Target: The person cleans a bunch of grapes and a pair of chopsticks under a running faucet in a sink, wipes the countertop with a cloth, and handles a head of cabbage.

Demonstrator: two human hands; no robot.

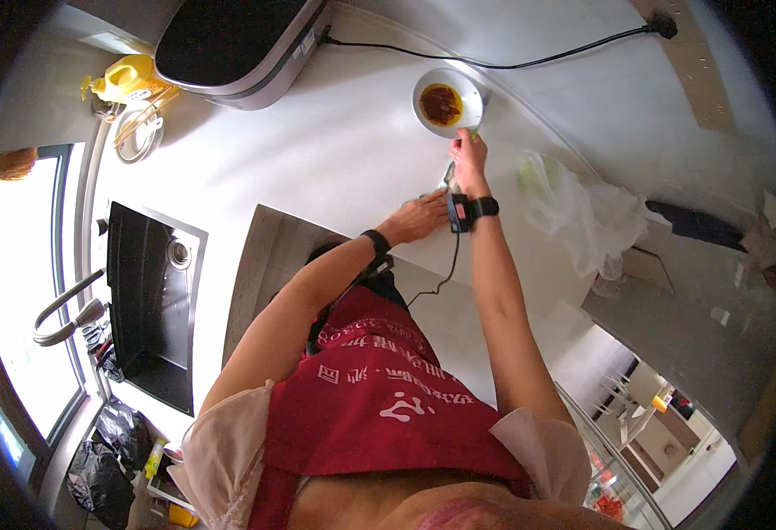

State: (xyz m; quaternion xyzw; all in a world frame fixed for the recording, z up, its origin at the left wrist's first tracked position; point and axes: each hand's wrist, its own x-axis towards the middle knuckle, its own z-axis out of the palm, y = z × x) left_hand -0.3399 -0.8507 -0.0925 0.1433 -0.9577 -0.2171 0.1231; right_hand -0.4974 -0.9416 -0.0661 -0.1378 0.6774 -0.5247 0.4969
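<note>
A white bowl (470, 93) with reddish-brown sauce and yellowish oil (441, 105) is at the far side of the white counter. My right hand (468, 166) is at its near rim, fingers closed on the edge; a small bit of green shows at the fingertips. Lower and to the left, my left hand (418, 217) lies flat with its fingers stretched out, close to my right wrist. Between the hands is a narrow, pale, shiny thing (447, 176), partly covered, whose kind I cannot make out.
A clear plastic bag (574, 208) with something green lies to the right. On the left are a black sink (154, 309) with a faucet (65, 325), a white round container (139, 134) and a yellow bottle (129, 79). A grey appliance (269, 79) trails a black cord (494, 66).
</note>
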